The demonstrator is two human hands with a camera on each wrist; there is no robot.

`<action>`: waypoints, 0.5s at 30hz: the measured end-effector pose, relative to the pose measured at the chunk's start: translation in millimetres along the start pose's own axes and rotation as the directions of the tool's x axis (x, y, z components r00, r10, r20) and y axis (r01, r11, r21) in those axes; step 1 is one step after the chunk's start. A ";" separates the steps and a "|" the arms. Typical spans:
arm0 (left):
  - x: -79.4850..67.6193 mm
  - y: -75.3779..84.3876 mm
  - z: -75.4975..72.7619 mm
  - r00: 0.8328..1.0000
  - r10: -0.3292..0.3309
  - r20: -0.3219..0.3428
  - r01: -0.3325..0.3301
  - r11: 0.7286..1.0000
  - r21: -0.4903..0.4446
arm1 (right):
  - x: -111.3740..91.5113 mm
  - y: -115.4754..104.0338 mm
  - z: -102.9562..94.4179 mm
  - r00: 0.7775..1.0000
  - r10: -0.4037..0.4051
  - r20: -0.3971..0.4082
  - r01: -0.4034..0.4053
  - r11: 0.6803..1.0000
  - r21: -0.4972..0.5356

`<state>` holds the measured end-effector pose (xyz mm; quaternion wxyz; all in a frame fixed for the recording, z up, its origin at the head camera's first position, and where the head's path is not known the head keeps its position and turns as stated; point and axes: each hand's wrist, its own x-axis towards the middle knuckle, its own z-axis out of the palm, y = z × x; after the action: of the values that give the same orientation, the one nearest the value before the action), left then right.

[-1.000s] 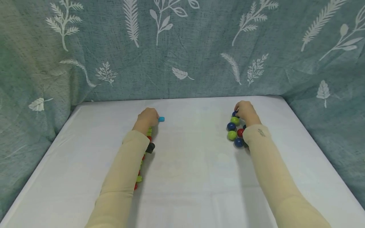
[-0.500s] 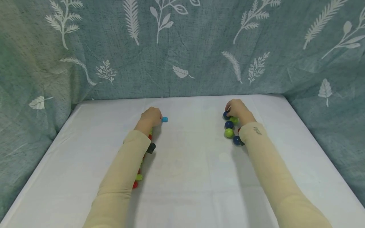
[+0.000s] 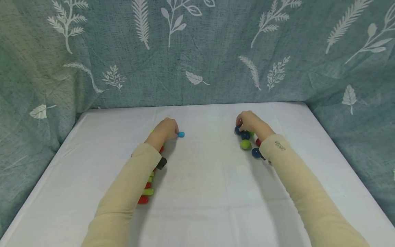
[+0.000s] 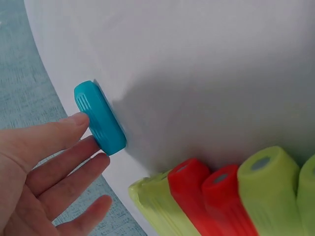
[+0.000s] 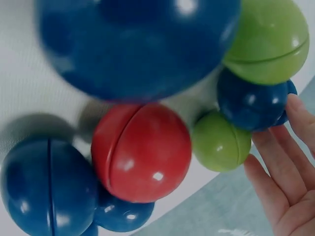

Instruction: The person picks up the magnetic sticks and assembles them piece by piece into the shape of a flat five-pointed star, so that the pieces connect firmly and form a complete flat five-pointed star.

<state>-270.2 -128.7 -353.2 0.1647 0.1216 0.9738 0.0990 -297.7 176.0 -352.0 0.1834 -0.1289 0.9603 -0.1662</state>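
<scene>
In the head view my left hand (image 3: 166, 128) pinches a light-blue ribbed cylinder (image 3: 181, 134) at its end. The left wrist view has this cylinder (image 4: 100, 118) between thumb and fingertips, close to the white surface. My right hand (image 3: 251, 122) pinches a dark blue ball (image 3: 237, 130) at the far right. Against that hand lie another dark blue ball (image 3: 245, 136) and a lime ball (image 3: 245, 144). From the right wrist, the pinched ball is mostly hidden behind the dark blue ball (image 5: 253, 101) beside the fingers.
Red cylinders (image 4: 189, 189) and lime cylinders (image 4: 269, 187) form a row under the left forearm. A black piece (image 3: 161, 163) sits beside the left sleeve. A red ball (image 5: 142, 152) and several blue balls lie by the right forearm. A patterned green cloth (image 3: 216, 68) hangs behind the table (image 3: 200, 192).
The right hand has shifted left and a little nearer with the dark blue ball. My left hand has edged right and nearer with the light-blue cylinder.
</scene>
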 end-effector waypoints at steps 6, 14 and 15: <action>-1.9 2.4 2.8 0.999 0.041 -0.019 -0.041 0.999 -0.006 | -5.0 -12.4 4.6 0.998 -0.066 0.021 0.066 0.998 -0.017; -5.2 2.3 5.4 0.996 0.084 -0.027 -0.084 0.996 -0.007 | -11.7 -21.9 11.1 0.990 -0.130 0.049 0.132 0.990 -0.042; -6.1 2.0 5.4 0.996 0.088 -0.028 -0.088 0.996 -0.014 | -12.8 -22.4 12.0 0.989 -0.135 0.053 0.137 0.990 -0.043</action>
<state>-262.4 -127.6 -356.0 0.1476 0.1617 0.9689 0.1151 -277.3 156.2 -350.4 0.1924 -0.2025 0.9479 -0.1529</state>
